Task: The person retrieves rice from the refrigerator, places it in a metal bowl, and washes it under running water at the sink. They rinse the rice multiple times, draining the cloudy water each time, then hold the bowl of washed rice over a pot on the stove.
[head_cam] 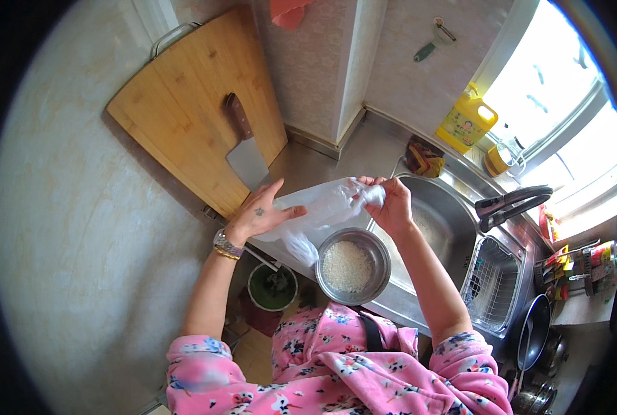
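My right hand [392, 203] pinches the gathered end of a translucent white plastic bag [321, 205] above the steel counter. Thumb raised and fingers apart, my left hand [261, 215] is at the bag's other side; whether it touches the plastic is hard to tell. A loose corner of the bag hangs beside a round metal bowl [382, 277]. White rice grains [347, 266] lie inside that bowl, which stands at the counter's front edge, close to my body.
A wooden cutting board [194, 104] leans against the wall, with a cleaver [247, 150] in front of it. To the right are the sink [433, 218], its faucet [513, 205] and a wire basket [495, 290]. Below the counter sits a green-lined bin [272, 293].
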The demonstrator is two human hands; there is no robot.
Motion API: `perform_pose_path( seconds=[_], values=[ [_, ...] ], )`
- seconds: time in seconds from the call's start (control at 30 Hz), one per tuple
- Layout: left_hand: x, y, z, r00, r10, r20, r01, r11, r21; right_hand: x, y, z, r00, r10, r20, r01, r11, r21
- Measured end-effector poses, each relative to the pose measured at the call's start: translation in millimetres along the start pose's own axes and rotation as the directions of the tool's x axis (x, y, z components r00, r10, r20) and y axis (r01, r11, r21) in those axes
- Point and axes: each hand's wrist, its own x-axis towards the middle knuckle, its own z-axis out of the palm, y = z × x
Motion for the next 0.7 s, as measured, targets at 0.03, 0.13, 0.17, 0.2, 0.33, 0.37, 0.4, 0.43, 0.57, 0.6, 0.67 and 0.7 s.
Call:
perform_pose_path(
  seconds=[0.03, 0.13, 0.17, 0.2, 0.33, 0.37, 0.4, 0.43, 0.57, 0.6, 0.67, 0.7],
  values=[
    [-1, -5, 3, 0.993, 0.042, 0.111, -0.033, 0.996, -0.082, -1, -1, 1, 1.000, 0.017, -0.017, -0.018, 0.996, -0.089],
    [-11, -29, 14, 0.890, -0.004, 0.456, 0.053, 0.994, -0.095, 2, 4, 9, 0.979, 0.054, -0.198, -0.131, 0.907, -0.401],
    [-15, -37, 20, 0.877, -0.046, 0.478, 0.042, 0.999, 0.021, 4, 6, 12, 0.968, 0.067, -0.244, -0.180, 0.859, -0.478],
    [-19, -46, 24, 0.865, -0.092, 0.494, 0.028, 0.990, 0.135, 4, 11, 16, 0.986, 0.090, -0.140, -0.142, 0.893, -0.427],
    [-28, -80, 21, 0.933, -0.191, 0.303, 0.141, 0.974, 0.179, 4, 17, 29, 0.918, 0.380, -0.109, -0.281, 0.433, -0.856],
    [-27, -85, 17, 0.932, -0.235, 0.275, 0.206, 0.970, 0.133, 4, 18, 33, 0.921, 0.363, -0.142, -0.264, 0.312, -0.913],
    [-28, -88, 14, 0.938, -0.261, 0.228, 0.244, 0.965, 0.102, 4, 21, 37, 0.925, 0.341, -0.171, -0.244, 0.185, -0.952],
    [-28, -89, 13, 0.931, -0.317, 0.184, 0.307, 0.948, 0.079, 3, 25, 40, 0.923, 0.316, -0.218, -0.235, 0.014, -0.972],
    [-23, -75, 28, 0.944, -0.329, -0.019, 0.329, 0.944, 0.018, 4, 65, 51, 0.915, 0.268, -0.302, -0.388, 0.380, -0.840],
    [-19, -71, 34, 0.945, -0.323, -0.054, 0.322, 0.946, -0.018, 4, 81, 51, 0.952, 0.196, -0.236, -0.274, 0.198, -0.941],
    [-18, -71, 37, 0.941, -0.336, -0.030, 0.331, 0.937, -0.107, 5, 102, 44, 0.981, 0.147, -0.129, -0.114, -0.102, -0.988],
    [-20, -74, 36, 0.951, -0.310, -0.009, 0.306, 0.942, -0.137, 8, 107, 38, 0.975, 0.170, -0.145, -0.085, -0.316, -0.945]
  ],
)
